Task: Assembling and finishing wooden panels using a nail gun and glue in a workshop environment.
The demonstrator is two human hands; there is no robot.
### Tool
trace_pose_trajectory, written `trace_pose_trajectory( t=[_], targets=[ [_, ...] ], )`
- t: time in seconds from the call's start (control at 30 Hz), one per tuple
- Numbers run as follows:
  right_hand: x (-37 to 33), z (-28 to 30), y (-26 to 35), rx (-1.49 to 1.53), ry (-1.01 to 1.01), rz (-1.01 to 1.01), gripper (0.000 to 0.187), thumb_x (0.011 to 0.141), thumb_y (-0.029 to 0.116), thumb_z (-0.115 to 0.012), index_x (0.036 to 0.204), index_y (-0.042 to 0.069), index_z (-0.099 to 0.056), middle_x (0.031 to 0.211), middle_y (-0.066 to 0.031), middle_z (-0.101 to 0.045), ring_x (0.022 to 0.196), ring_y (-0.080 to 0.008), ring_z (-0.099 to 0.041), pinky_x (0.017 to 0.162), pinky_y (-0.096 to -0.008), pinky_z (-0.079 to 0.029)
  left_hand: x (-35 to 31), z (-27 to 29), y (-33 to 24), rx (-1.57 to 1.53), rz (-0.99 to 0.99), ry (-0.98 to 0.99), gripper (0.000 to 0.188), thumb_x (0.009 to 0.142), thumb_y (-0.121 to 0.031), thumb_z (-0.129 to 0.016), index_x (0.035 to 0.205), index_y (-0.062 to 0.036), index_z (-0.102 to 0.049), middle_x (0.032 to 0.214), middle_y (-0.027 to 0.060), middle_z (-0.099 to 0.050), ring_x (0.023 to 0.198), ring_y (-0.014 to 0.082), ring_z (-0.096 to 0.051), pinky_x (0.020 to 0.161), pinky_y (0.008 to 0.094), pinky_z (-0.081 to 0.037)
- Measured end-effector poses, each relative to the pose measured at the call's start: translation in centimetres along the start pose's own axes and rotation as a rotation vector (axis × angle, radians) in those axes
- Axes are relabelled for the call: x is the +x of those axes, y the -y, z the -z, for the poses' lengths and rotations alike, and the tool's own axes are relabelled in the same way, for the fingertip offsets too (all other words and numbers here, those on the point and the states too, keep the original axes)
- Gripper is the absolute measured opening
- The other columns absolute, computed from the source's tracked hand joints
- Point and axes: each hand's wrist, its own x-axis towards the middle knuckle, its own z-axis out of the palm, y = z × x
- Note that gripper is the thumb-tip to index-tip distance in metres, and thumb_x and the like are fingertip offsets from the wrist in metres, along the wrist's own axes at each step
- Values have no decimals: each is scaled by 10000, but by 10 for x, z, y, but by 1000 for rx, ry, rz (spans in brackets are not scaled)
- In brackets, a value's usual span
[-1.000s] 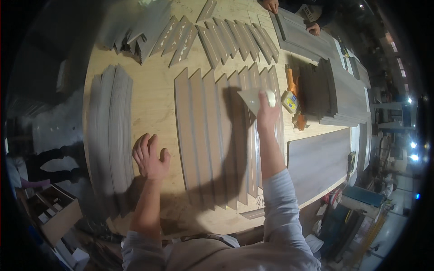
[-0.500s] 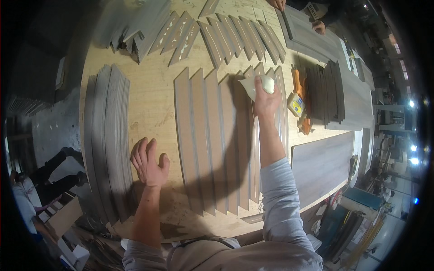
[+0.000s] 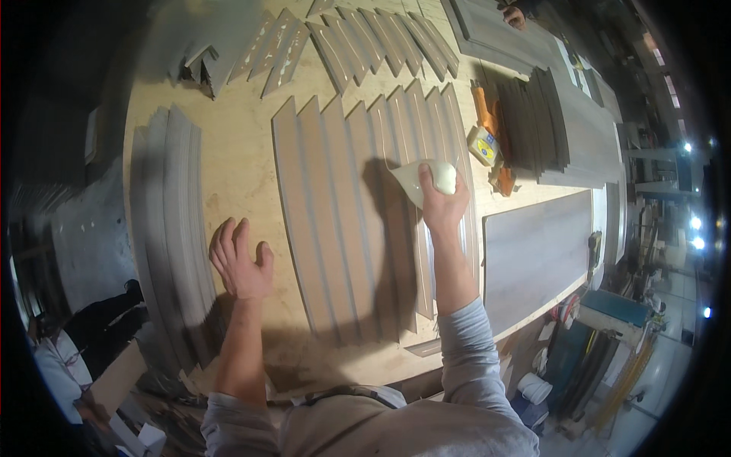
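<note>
My right hand (image 3: 445,204) is wrapped around a soft white glue bag (image 3: 411,180), its pointed tip toward the left. Beneath it lies a row of long, narrow brown boards (image 3: 335,221) with slanted ends, side by side. A thin cream glue line (image 3: 380,133) runs down the board under the bag's tip, and boards further right carry lines too. Left of the row, my left hand (image 3: 241,260) is over the wooden table (image 3: 236,164), fingers spread and holding nothing. Whether its palm touches the tabletop, I cannot tell.
Stacks of grey boards stand left (image 3: 167,228) and right (image 3: 537,122). More glue-lined boards (image 3: 369,42) lie at the far side. An orange tool (image 3: 485,107) and a yellow-white packet (image 3: 482,146) sit right of the row. Another person's hand (image 3: 514,17) shows at the far right.
My right hand has drawn the glue bag nearer to me along the boards, and a fresh glue line shows behind its tip. My left hand stays spread beside the row. The view has shifted slightly.
</note>
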Motion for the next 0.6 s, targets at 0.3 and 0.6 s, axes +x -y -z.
trace_pose_trajectory(
  t=[0.3,0.6],
  targets=[
    [-86,64,-19,-107,10,-124,341,812,278,-820,951,-11,-704,799,-90,-702,732,-153,-654,703,-327,-534,-5,-4,3,35,17,-7,552,866,-249,-645,1385,-101,-528,1449,112,-444,1382,311,-370,1165,487,-247],
    [-185,135,-54,-167,-12,-198,289,801,200,-827,946,-14,-698,802,-72,-691,721,-133,-632,686,-302,-525,-7,-9,5,56,14,-3,556,893,-273,-639,1413,-118,-515,1470,97,-434,1402,311,-349,1172,484,-240]
  ],
)
